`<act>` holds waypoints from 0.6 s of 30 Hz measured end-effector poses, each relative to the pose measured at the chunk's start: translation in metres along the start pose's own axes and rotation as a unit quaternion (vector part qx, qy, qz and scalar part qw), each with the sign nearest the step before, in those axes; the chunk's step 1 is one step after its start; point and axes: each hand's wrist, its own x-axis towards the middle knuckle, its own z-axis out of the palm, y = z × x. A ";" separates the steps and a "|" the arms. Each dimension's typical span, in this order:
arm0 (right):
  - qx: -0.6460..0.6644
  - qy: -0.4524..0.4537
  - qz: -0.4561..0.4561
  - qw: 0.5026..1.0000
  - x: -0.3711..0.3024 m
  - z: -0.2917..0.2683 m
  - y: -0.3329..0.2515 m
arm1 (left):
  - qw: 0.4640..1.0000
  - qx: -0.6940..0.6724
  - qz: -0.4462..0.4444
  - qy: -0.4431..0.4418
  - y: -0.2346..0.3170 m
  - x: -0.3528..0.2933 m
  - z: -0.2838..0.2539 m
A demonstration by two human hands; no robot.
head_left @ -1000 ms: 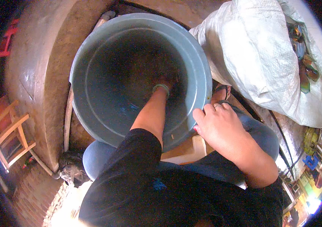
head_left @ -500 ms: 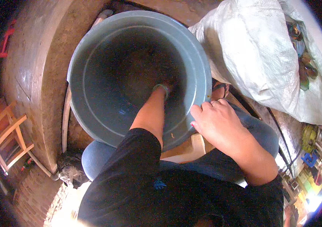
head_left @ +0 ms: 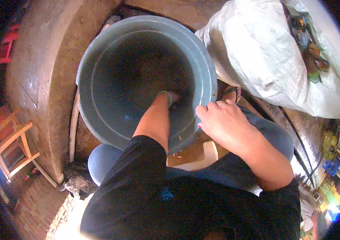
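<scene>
A large round grey-blue plastic tub (head_left: 110, 124) stands between my knees, its bottom in deep shadow. My left arm reaches down inside it. Only a dim part of my left hand (head_left: 174, 96) shows past a pale green wristband (head_left: 167, 95); its fingers are lost in the dark, so I cannot make out what they touch. On the near right side, my right hand (head_left: 224, 116) grips the tub's rim, fingers curled over the edge. A small orange-brown scrap (head_left: 180, 138) sticks to the inner wall near me.
A white woven sack (head_left: 258, 52) leans at the far right, with green-brown mussels (head_left: 316, 64) showing at its opening. A concrete wall (head_left: 30, 80) rises on the left, near a wooden chair (head_left: 16, 140). A cream plastic piece (head_left: 208, 156) lies below the tub's near edge.
The tub's near and right rims have shifted slightly away and left, with my right hand still on the edge. More floor shows beneath the near rim. My left arm stays inside.
</scene>
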 end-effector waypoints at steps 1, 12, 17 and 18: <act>-0.003 -0.001 0.000 1.000 0.000 0.000 -0.001 | 0.999 -0.023 -0.022 -0.009 0.001 -0.013 -0.001; 0.037 -0.058 0.007 0.998 -0.007 -0.021 0.008 | 0.863 -0.431 0.193 -0.180 0.040 -0.136 -0.034; 0.177 0.205 0.029 0.962 0.014 -0.028 0.009 | 0.798 -0.434 0.340 -0.242 0.049 -0.232 -0.062; 0.206 0.227 0.009 0.952 0.019 -0.028 0.005 | 0.785 -0.435 0.360 -0.256 0.050 -0.246 -0.066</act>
